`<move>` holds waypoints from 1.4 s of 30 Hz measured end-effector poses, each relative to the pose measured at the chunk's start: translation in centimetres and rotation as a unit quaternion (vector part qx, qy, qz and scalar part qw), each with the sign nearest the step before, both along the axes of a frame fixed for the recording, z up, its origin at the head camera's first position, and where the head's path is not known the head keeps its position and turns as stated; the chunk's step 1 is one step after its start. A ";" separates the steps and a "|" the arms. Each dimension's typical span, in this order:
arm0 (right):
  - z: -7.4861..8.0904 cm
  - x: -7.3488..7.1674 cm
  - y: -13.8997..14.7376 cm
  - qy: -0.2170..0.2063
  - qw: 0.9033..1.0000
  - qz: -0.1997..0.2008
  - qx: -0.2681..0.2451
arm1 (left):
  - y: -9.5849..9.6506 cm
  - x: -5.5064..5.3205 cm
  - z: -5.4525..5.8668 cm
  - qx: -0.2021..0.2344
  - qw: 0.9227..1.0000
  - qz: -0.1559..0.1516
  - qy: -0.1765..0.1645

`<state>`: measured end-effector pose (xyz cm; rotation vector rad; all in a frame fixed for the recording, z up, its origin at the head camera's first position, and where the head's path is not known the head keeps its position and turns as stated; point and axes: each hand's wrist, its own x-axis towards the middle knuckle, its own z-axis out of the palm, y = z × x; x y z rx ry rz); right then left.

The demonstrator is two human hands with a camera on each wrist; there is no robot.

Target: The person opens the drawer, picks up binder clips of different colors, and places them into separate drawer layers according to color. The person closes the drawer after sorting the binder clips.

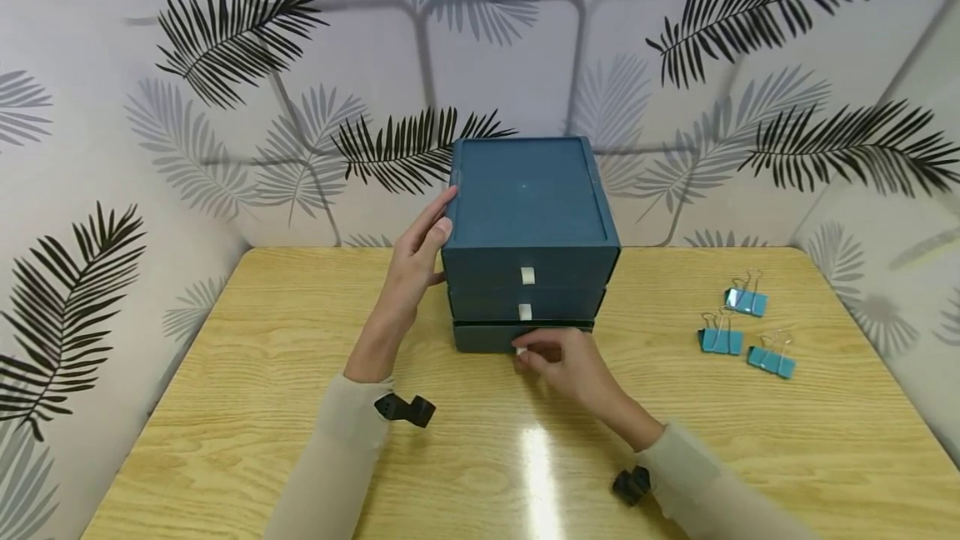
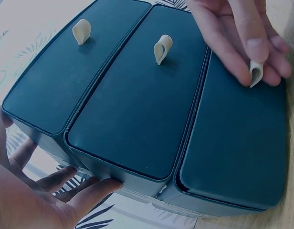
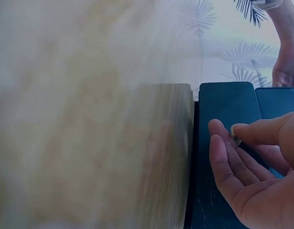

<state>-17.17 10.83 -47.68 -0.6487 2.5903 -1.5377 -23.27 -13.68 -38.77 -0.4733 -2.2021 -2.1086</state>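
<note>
A dark blue-green drawer box [image 1: 525,190] with three stacked drawers stands at the back of the table. My left hand [image 1: 407,269] rests against its left side, fingers extended along the wall and thumb near the top edge. Down at the front, my right hand [image 1: 570,365] pinches the pale loop tab [image 2: 256,72] of the bottom drawer [image 1: 483,338] between thumb and fingers. That drawer's front sits slightly forward of the others, with a thin dark gap above it. The middle drawer's tab [image 1: 525,312] and the top drawer's tab [image 1: 528,276] hang untouched.
Three blue binder clips [image 1: 722,342] lie on the wooden table [image 1: 247,407] to the right of the box. Behind the table is a wall covering [image 1: 502,65] with a leaf pattern. Each wrist carries a small black camera [image 1: 405,410].
</note>
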 end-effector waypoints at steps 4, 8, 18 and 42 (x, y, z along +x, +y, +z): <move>0.0 0.9 0.0 -0.012 1.000 0.003 -0.004 | 0.0 0.0 0.0 0.002 1.000 -0.002 0.005; -0.1 1.9 0.1 -0.019 1.000 0.008 -0.009 | 0.0 -0.1 0.0 0.007 1.000 -0.002 0.008; 0.2 4.3 0.5 -0.052 0.998 0.018 -0.017 | 0.1 -0.3 -0.1 0.005 1.000 -0.003 0.014; 0.1 7.9 0.3 -0.091 0.995 0.027 -0.020 | -0.4 -0.3 0.2 0.001 1.000 -0.006 0.009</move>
